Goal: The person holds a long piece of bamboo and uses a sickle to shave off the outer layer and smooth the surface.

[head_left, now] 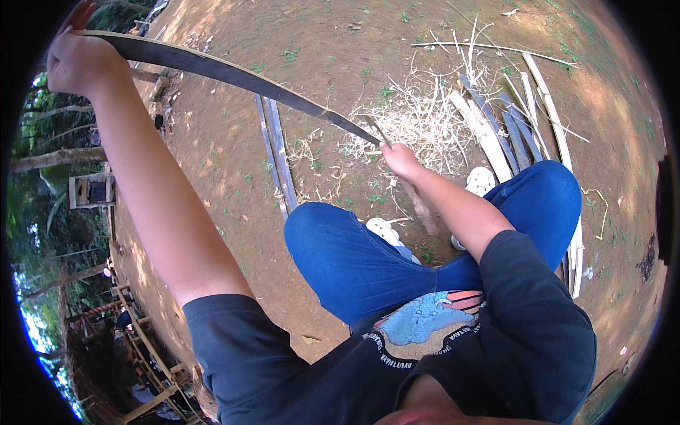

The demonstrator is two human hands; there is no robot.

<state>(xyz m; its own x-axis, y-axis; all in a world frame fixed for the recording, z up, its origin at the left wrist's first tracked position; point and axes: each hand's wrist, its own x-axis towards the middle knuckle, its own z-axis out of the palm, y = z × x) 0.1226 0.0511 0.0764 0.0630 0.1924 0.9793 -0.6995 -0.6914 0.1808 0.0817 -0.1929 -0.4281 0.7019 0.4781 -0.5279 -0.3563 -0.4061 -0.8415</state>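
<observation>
Dark strip [225,71] slants above the ground [319,39] toward the ground's left edge; pale shavings [428,117] lie heaped by its right end, where a knife [380,131] is gripped in the right hand [401,160]; the left hand [81,64] clasps its left end.

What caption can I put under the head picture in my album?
A long dark bamboo-like strip stretches from left hand to right hand, near curly pale shavings.

Outdoor workplace: bare dirt ground [241,42], heaped pale shavings [418,117], trees [57,159], wooden framework [150,404]
</observation>
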